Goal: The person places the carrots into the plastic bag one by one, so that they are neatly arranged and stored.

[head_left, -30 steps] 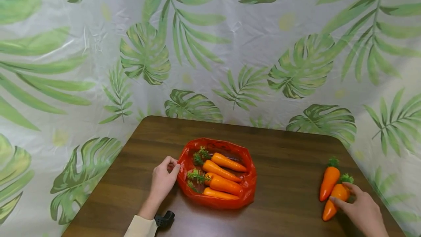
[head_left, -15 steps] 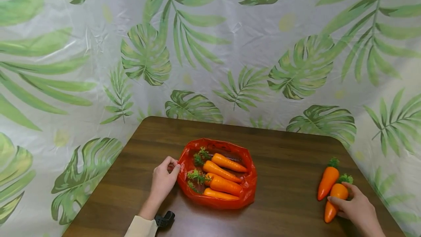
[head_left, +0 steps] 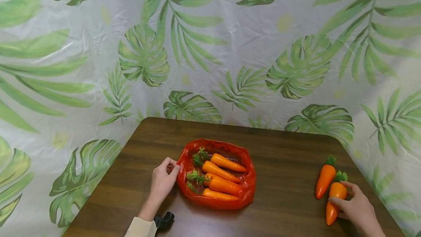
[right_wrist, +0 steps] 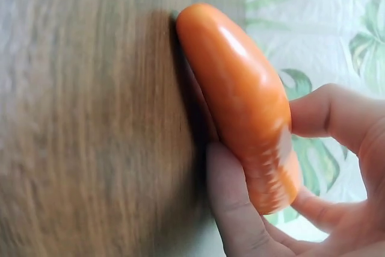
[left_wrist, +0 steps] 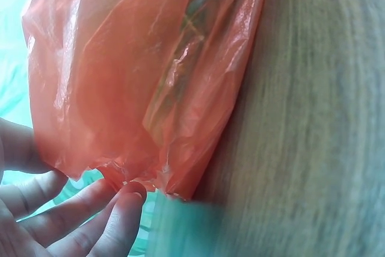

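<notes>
- On the right of the table point(head_left: 283, 178), the right hand point(head_left: 360, 206) is pinching a carrot point(head_left: 338, 191) between thumb and fingers; leafy end pointing to the far side, tip to the near side.
- Second carrot point(head_left: 325, 180) lying just beside it, to the left.
- Red bag point(head_left: 227, 203) sitting well left; left hand point(head_left: 163, 179) being nearer, pinching its rim.
- Carrots showing smooth, glossy, tapered bodies; bag showing thin, crinkled plastic.

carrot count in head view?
6: four carrots in the red bag, one carrot gripped by the right hand, one loose carrot on the table beside it. More may be hidden in the bag.
</notes>
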`<state>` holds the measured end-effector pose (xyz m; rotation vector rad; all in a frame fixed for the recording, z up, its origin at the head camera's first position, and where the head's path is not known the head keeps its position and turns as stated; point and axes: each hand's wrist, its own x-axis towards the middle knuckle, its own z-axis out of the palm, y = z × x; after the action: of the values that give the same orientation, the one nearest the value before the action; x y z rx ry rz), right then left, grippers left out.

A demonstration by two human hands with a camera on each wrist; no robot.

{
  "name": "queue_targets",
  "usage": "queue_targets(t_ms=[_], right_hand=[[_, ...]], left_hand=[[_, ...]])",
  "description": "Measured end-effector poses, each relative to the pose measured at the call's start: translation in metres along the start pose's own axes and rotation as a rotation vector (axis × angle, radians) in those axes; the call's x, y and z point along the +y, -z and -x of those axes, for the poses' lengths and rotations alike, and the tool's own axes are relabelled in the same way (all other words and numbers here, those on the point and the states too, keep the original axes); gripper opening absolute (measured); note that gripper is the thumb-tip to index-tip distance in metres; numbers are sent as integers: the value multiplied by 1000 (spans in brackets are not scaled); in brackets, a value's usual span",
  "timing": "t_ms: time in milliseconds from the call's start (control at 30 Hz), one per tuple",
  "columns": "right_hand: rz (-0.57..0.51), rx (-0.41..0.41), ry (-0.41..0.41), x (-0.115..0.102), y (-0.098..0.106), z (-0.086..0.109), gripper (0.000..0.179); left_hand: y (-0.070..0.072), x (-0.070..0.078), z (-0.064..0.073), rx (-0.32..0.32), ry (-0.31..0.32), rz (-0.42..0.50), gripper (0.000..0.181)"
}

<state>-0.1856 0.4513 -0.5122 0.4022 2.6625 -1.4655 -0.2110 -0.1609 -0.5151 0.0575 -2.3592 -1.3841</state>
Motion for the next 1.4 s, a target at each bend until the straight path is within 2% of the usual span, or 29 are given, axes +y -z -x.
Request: queue_targets(t_ms=[233,667,933,1400], right_hand=[[10,0,51,-2,-1,4,93],[11,61,38,-8,-3,7,93],[60,143,101,-13,-3,12,89],[25,185,171,-28,-6,14,92]], left_hand=[[-1,-2,0,3,8,-9,14],[0,1,-1,-2,-12,2,13],[0,1,1,-4,3,5,13],[1,2,1,3,-10,5,12]])
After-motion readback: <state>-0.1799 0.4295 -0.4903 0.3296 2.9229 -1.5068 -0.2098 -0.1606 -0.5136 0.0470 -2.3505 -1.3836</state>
